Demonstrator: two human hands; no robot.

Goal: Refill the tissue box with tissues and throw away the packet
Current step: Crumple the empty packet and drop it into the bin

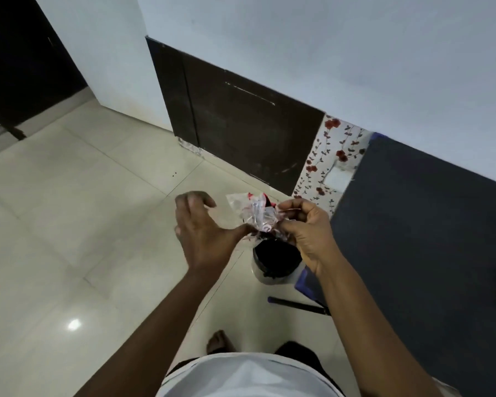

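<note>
A crumpled clear plastic packet (258,213) with red print hangs in the air between my hands. My right hand (307,227) pinches its right side with thumb and fingers. My left hand (204,224) touches the packet's lower left edge with its thumb, its fingers spread and curled above. Directly below the packet stands a small round bin (274,265) with a black liner, on the floor. The tissue box is not in view.
A dark table top (427,239) fills the right side. A dark wooden panel (241,124) and a floral sheet (327,156) lean on the white wall. A dark rod (298,305) lies on the pale tiled floor (83,224). My foot (219,340) shows below.
</note>
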